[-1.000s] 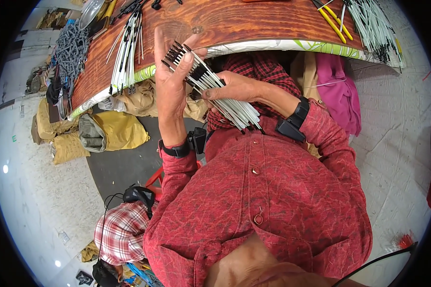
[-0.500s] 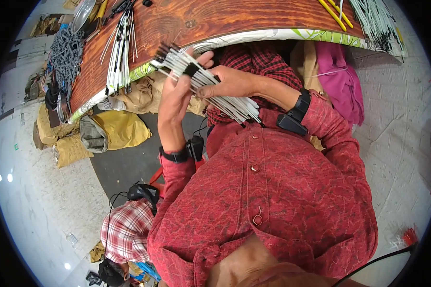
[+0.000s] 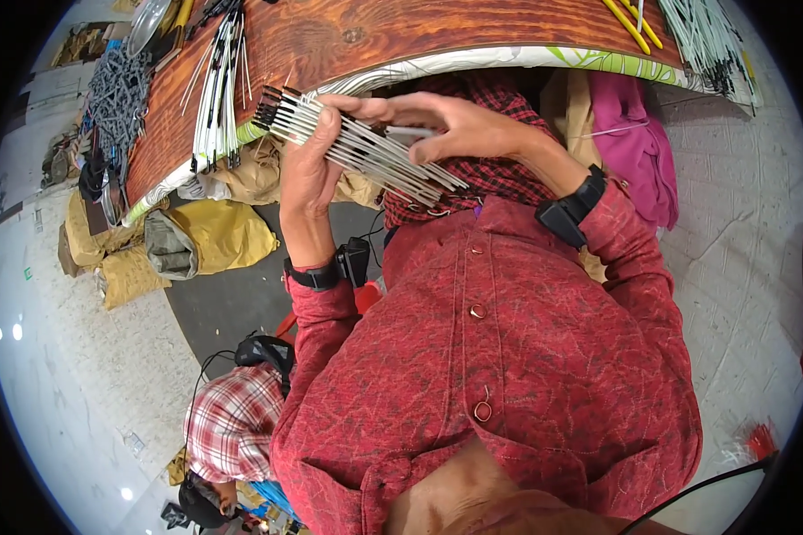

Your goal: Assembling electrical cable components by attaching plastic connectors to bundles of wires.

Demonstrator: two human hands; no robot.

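Note:
A bundle of thin whitish rods with black ends (image 3: 375, 159) slants over my lap, its tips at the upper left just below the table edge. My left hand (image 3: 310, 165) is closed around it near those tips, thumb lying across the top. Over the lower right part of the bundle is my right hand (image 3: 473, 129), with its thumb and stretched fingers apart. A pale piece shows in the gap between them; whether the thumb touches the rods I cannot tell.
More black-ended rods (image 3: 219, 98) lie on the wooden table (image 3: 375, 36) at left. Pale rods (image 3: 700, 40) and yellow sticks (image 3: 627, 25) are at right. A grey heap of small pieces (image 3: 118, 98) and a yellow sack (image 3: 223, 239) are leftward. Another person (image 3: 236, 415) is at lower left.
My right hand has opened from its hold on the bundle and shifted slightly up and right. My left hand has moved slightly up and left with the rods, which now lie more evenly side by side.

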